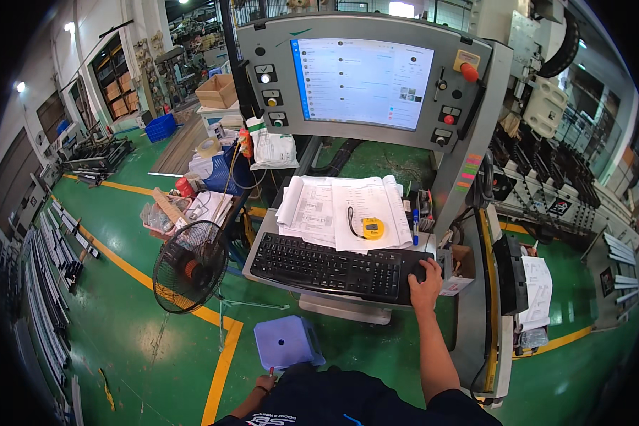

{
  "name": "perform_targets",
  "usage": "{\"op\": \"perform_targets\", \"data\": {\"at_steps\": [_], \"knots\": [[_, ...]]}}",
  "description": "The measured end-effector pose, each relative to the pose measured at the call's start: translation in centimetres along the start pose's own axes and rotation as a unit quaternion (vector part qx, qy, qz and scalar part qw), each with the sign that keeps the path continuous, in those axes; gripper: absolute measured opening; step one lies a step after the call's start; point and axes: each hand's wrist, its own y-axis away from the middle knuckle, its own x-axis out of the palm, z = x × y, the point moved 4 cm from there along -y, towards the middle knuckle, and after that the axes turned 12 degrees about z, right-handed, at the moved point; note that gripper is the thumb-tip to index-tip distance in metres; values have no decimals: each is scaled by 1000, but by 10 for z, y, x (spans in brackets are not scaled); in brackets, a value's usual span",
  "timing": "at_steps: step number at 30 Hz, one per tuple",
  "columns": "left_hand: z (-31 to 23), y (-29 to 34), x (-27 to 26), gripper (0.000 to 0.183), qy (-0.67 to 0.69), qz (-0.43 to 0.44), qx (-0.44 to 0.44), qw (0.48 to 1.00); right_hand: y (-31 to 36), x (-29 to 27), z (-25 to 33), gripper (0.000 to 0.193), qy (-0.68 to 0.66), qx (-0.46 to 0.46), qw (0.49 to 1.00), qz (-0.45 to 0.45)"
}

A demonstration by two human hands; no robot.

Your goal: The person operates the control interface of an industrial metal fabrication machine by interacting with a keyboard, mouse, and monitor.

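Down at the lower edge, left hand [265, 382] hangs beside the body, just by a blue-purple stool [291, 332]; partly hidden, small red bit at the fingers, can't tell whether it grips anything. Right arm reaches forward; right hand [424, 287] is cupped narrow over a dark mouse [419, 271], fingers bent on top. Mouse sits directly under those fingers, at the right end of a grey tray [268, 226], just beside the black keyboard [326, 266]. No fingers on the keys. Behind the keyboard: open, curling papers [312, 213], a yellow tape measure [373, 228] with dark strap lying on them, and a blue marker [415, 231] at their right edge, a bit beyond the mouse. Left of the tray, a black fan [190, 266] stands on the green floor [135, 341]. Farther up, a grey console [270, 50] carries a lit screen [362, 82], with a red knob [468, 72] at upper right. White bag [273, 149] hangs below its left side. Farther off, left: blue crate [160, 128] on the floor.
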Motion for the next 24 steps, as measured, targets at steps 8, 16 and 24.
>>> {"op": "perform_targets", "data": {"at_steps": [8, 16, 24], "knots": [[1, -2, 1, 56, -32, -4, 30, 999, -1, 1, 0, 56, -7, 9, 1000, -3], [10, -4, 5, 57, 58, 14, -41, 997, -2, 0, 3, 52, -2, -3, 1000, -16], [-4, 3, -3, 58, -28, -15, 33, 999, -2, -1, 2, 48, 5, -7, 999, -39]]}}
